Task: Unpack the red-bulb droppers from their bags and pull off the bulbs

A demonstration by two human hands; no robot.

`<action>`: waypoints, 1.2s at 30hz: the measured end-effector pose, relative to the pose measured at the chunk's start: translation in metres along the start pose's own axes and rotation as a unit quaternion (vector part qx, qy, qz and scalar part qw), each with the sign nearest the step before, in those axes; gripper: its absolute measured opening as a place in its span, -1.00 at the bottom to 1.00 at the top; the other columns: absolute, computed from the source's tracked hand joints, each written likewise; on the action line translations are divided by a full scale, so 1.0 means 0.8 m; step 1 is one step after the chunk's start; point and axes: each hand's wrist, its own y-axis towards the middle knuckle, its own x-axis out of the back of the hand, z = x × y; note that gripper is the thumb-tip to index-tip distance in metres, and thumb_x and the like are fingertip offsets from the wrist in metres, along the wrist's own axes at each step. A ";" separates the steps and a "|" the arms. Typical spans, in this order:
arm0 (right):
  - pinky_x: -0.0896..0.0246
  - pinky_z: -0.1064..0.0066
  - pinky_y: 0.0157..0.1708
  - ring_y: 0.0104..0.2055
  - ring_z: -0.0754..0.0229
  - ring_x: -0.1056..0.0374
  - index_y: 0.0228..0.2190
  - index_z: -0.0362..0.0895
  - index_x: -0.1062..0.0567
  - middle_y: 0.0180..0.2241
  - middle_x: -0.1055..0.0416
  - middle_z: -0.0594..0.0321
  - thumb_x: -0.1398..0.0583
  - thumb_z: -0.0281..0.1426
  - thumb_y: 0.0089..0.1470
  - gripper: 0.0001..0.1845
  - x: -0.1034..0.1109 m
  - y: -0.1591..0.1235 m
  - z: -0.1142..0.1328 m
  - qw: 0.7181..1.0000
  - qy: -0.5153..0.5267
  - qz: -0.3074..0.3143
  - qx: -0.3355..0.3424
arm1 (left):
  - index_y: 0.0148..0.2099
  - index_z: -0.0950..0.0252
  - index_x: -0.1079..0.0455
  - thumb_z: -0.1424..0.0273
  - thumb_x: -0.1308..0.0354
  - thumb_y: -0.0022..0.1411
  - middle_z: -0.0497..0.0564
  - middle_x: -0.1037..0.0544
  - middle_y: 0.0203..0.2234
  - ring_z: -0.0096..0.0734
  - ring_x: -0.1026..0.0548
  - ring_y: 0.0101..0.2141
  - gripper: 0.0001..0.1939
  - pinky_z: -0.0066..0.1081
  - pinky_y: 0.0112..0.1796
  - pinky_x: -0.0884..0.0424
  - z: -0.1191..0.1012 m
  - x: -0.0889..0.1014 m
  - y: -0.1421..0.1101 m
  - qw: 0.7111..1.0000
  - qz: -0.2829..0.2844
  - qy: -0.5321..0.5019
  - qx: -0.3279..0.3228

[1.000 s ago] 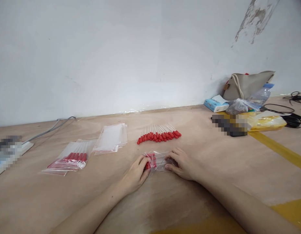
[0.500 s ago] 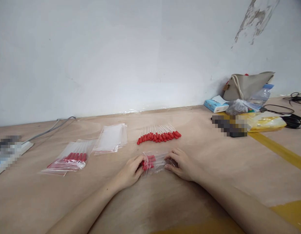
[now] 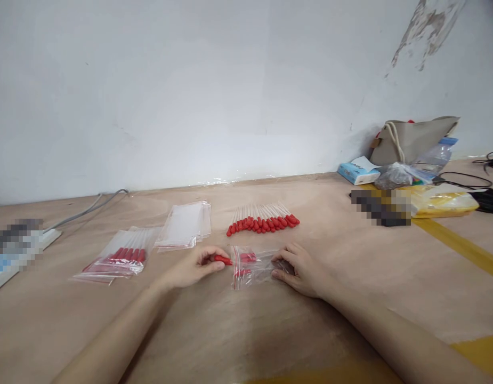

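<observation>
A clear zip bag (image 3: 265,262) lies flat in front of me with its mouth, edged by a red line, to the left. Red ends of sticks show through its plastic. At that mouth my left hand (image 3: 194,266) pinches a red-tipped stick (image 3: 223,260) by its red end; how much of its shaft is inside cannot be made out. My right hand (image 3: 300,271) grips the bag's other end between thumb and fingers. Just beyond the bag, several red-tipped sticks (image 3: 264,223) lie side by side, red ends towards me.
To the left lie bags filled with red-tipped sticks (image 3: 128,254) and a stack of flat clear bags (image 3: 183,225). A grey cable (image 3: 86,210) runs at far left. On the right are a blue tissue pack (image 3: 357,173), a yellow pack (image 3: 442,202) and a grey bag (image 3: 422,141).
My left hand has moved left from the bag's red-filled end and now holds one red end at the mouth. The bag's mouth now lies flatter. My right hand has stayed on the bag.
</observation>
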 end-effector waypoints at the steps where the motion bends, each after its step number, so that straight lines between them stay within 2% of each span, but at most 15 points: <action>1: -0.12 0.35 -0.27 -0.27 0.18 -0.21 -0.32 -0.09 -0.40 -0.34 -0.31 0.20 -0.15 -0.26 -0.01 -0.80 0.000 0.000 0.000 1.000 0.000 0.001 0.000 | -0.18 0.29 -0.38 0.23 -0.06 0.11 0.01 -0.50 -0.32 -0.39 -0.43 -0.29 -0.72 -0.41 -0.25 -0.35 -0.002 0.020 -0.007 1.000 0.005 0.009 0.019; 2: -0.12 0.35 -0.27 -0.28 0.18 -0.21 -0.32 -0.09 -0.40 -0.34 -0.31 0.21 -0.15 -0.26 -0.01 -0.80 0.000 0.000 0.000 1.000 0.000 0.002 -0.001 | -0.19 0.27 -0.39 0.23 -0.08 0.09 0.00 -0.51 -0.32 -0.37 -0.45 -0.28 -0.72 -0.41 -0.25 -0.36 -0.004 0.041 -0.016 0.999 0.001 0.018 0.034; 3: -0.12 0.35 -0.27 -0.28 0.18 -0.21 -0.32 -0.09 -0.40 -0.33 -0.31 0.21 -0.15 -0.26 -0.01 -0.79 0.000 0.000 0.000 1.000 0.000 0.004 -0.002 | -0.20 0.25 -0.40 0.22 -0.09 0.07 0.00 -0.52 -0.32 -0.36 -0.45 -0.28 -0.72 -0.42 -0.25 -0.37 -0.005 0.062 -0.026 0.998 -0.030 0.029 0.045; 6: -0.12 0.35 -0.26 -0.26 0.18 -0.21 -0.31 -0.09 -0.39 -0.32 -0.31 0.21 -0.15 -0.27 -0.01 -0.79 0.000 0.000 0.000 1.000 0.006 0.005 -0.004 | -0.17 0.20 -0.41 0.19 -0.14 0.02 -0.01 -0.53 -0.29 -0.36 -0.48 -0.37 -0.68 -0.49 -0.48 -0.40 -0.005 0.101 -0.046 0.969 -0.215 0.053 0.105; 8: -0.12 0.35 -0.25 -0.25 0.18 -0.21 -0.31 -0.08 -0.39 -0.31 -0.31 0.21 -0.15 -0.27 -0.02 -0.80 -0.001 0.000 -0.001 1.000 0.010 0.004 -0.004 | -0.13 0.21 -0.40 0.19 -0.13 0.02 0.00 -0.53 -0.27 -0.37 -0.48 -0.39 -0.65 -0.50 -0.54 -0.39 0.002 0.099 -0.041 0.928 -0.354 0.059 0.099; 10: -0.12 0.35 -0.25 -0.25 0.18 -0.21 -0.32 -0.08 -0.39 -0.31 -0.31 0.21 -0.15 -0.28 -0.01 -0.81 -0.001 0.000 -0.001 1.000 0.012 0.001 -0.004 | -0.15 0.28 -0.42 0.22 -0.12 0.03 0.02 -0.54 -0.28 -0.34 -0.48 -0.31 -0.65 -0.44 -0.38 -0.43 0.013 0.079 -0.020 0.901 -0.425 0.070 0.055; 12: -0.12 0.35 -0.25 -0.25 0.18 -0.21 -0.32 -0.09 -0.39 -0.31 -0.31 0.21 -0.15 -0.28 -0.01 -0.81 -0.001 0.000 -0.001 1.000 0.014 0.002 -0.005 | -0.18 0.30 -0.44 0.24 -0.10 0.07 0.04 -0.53 -0.29 -0.34 -0.47 -0.30 -0.69 -0.40 -0.26 -0.40 0.027 0.051 0.010 0.893 -0.434 0.115 0.014; 14: -0.12 0.35 -0.25 -0.24 0.18 -0.22 -0.31 -0.09 -0.39 -0.30 -0.31 0.21 -0.15 -0.27 -0.01 -0.80 0.000 0.000 -0.001 1.000 0.011 0.006 -0.004 | -0.17 0.29 -0.44 0.26 -0.06 0.11 0.03 -0.52 -0.37 -0.37 -0.46 -0.38 -0.71 -0.40 -0.29 -0.38 0.039 0.026 0.039 0.882 -0.425 0.203 -0.001; 18: -0.13 0.34 -0.26 -0.25 0.17 -0.22 -0.31 -0.10 -0.40 -0.31 -0.31 0.19 -0.15 -0.25 -0.01 -0.78 0.001 0.000 0.000 1.000 0.000 0.006 -0.003 | -0.14 0.30 -0.43 0.34 -0.01 0.16 0.05 -0.47 -0.41 -0.36 -0.44 -0.39 -0.73 -0.39 -0.29 -0.33 0.052 0.003 0.072 0.884 -0.368 0.288 -0.009; 21: -0.13 0.33 -0.27 -0.27 0.17 -0.21 -0.31 -0.10 -0.39 -0.32 -0.31 0.19 -0.14 -0.24 -0.01 -0.77 0.000 0.000 -0.001 1.000 -0.003 0.006 -0.002 | -0.14 0.28 -0.42 0.31 -0.08 0.12 0.05 -0.46 -0.36 -0.30 -0.44 -0.32 -0.73 -0.36 -0.24 -0.33 0.056 0.002 0.074 0.914 -0.307 0.265 -0.003; 24: -0.13 0.34 -0.29 -0.28 0.17 -0.21 -0.31 -0.10 -0.39 -0.33 -0.30 0.19 -0.14 -0.24 -0.01 -0.77 -0.002 0.000 -0.003 1.000 -0.003 0.003 0.000 | -0.09 0.26 -0.38 0.28 -0.15 0.04 0.04 -0.44 -0.27 -0.32 -0.45 -0.29 -0.65 -0.35 -0.24 -0.38 0.059 0.001 0.069 0.953 -0.252 0.169 0.003; 26: -0.13 0.34 -0.29 -0.29 0.18 -0.21 -0.31 -0.10 -0.39 -0.33 -0.30 0.19 -0.14 -0.24 -0.01 -0.78 -0.002 0.000 -0.003 1.000 -0.002 0.004 -0.001 | -0.06 0.28 -0.35 0.29 -0.19 0.01 0.05 -0.43 -0.23 -0.35 -0.46 -0.31 -0.59 -0.35 -0.26 -0.40 0.062 -0.001 0.068 0.966 -0.236 0.108 0.007; 32: -0.12 0.33 -0.26 -0.27 0.17 -0.20 -0.30 -0.09 -0.39 -0.32 -0.30 0.20 -0.14 -0.24 0.00 -0.77 0.002 0.000 -0.001 1.000 0.004 0.014 -0.005 | -0.04 0.29 -0.31 0.31 -0.20 -0.01 0.03 -0.43 -0.28 -0.37 -0.43 -0.32 -0.56 -0.33 -0.25 -0.40 0.068 -0.014 0.074 0.954 -0.290 0.081 0.006; 34: -0.13 0.33 -0.25 -0.26 0.17 -0.21 -0.29 -0.09 -0.39 -0.31 -0.30 0.20 -0.14 -0.24 0.00 -0.77 0.003 -0.001 -0.001 1.000 0.007 0.015 -0.004 | -0.01 0.30 -0.27 0.30 -0.19 0.00 0.04 -0.38 -0.25 -0.41 -0.41 -0.36 -0.53 -0.37 -0.30 -0.40 0.066 -0.020 0.070 0.942 -0.322 0.094 -0.006; 36: -0.13 0.33 -0.26 -0.25 0.17 -0.21 -0.29 -0.09 -0.39 -0.30 -0.30 0.19 -0.14 -0.23 0.00 -0.77 0.003 -0.001 -0.003 1.000 0.011 0.017 -0.003 | -0.05 0.30 -0.26 0.29 -0.15 0.04 0.03 -0.35 -0.28 -0.46 -0.37 -0.40 -0.59 -0.41 -0.35 -0.38 0.060 -0.028 0.058 0.925 -0.360 0.123 -0.019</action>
